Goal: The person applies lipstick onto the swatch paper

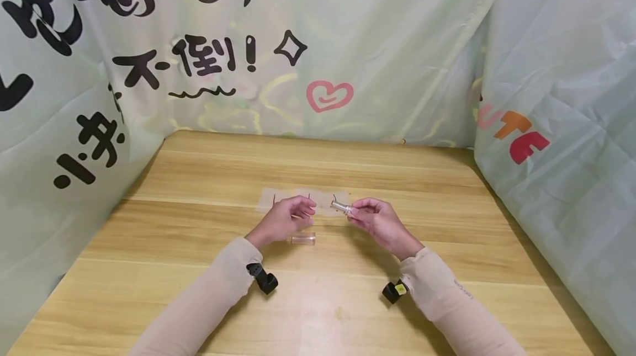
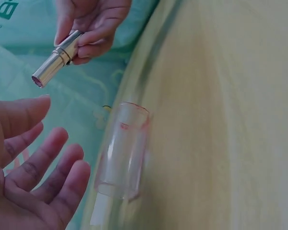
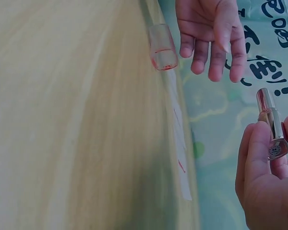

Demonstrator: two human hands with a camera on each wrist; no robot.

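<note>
A metallic lipstick tube (image 1: 340,207) is pinched between the thumb and fingers of my right hand (image 1: 381,224), held above the table with its end pointing left. In the left wrist view the lipstick (image 2: 52,66) shows a dark reddish tip just inside its open end. My left hand (image 1: 288,218) hovers to the left, palm turned inward and fingers loosely spread, holding nothing. Below its fingers a clear, pink-tinted cap (image 1: 303,239) lies on its side on the table. Behind both hands, a thin whitish strip (image 1: 265,201) bears short dark-red strokes, partly covered by the left hand.
The wood-grain table (image 1: 318,312) is bounded by printed cloth curtains (image 1: 397,58) at the back and both sides. A small black wrist camera (image 1: 266,283) is strapped below the left sleeve, another black camera (image 1: 392,292) below the right.
</note>
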